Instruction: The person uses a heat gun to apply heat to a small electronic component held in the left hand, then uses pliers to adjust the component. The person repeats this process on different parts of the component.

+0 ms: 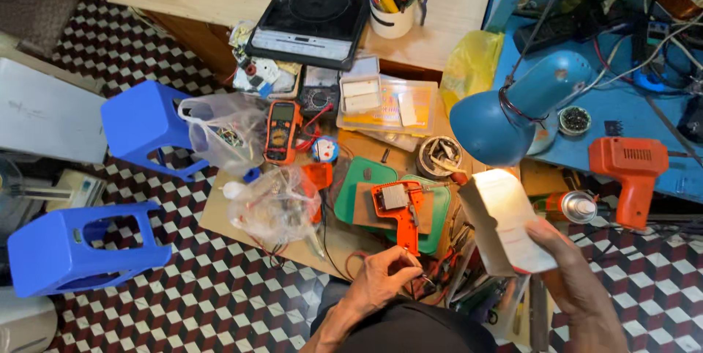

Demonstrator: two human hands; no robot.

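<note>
We see the desk [220, 214] carrying all parts. At its 3 o'clock edge, the right hand [567, 269] has its fingers clamped around a white box [501, 221]. At 6 o'clock, the left hand [381, 280] pinches a thin tool [414, 259], just below the orange soldering gun [399, 210] at centre.

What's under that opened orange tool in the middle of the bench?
The orange tool lies on a brown board, which rests on green mats. The bench under them is hidden.
</note>
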